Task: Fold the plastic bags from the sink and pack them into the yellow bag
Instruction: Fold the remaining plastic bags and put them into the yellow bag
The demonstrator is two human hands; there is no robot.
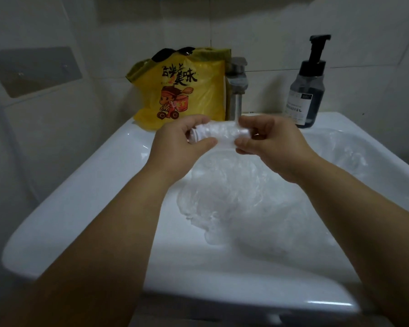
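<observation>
A clear plastic bag rolled into a narrow strip (219,135) is held above the white sink (85,185). My left hand (180,142) grips its left end, thumb below and fingers curled over. My right hand (267,140) pinches its right end. Below my hands, a crumpled heap of clear plastic bags (234,197) lies in the basin. The yellow bag (189,90), printed with black characters and a cartoon figure, stands on the sink's back ledge to the left of the tap, its top open.
A metal tap (236,88) rises behind my hands at the back of the sink. A dark pump soap bottle (307,90) stands on the ledge at the back right. Tiled wall surrounds the sink; a clear wall holder (33,69) is at the left.
</observation>
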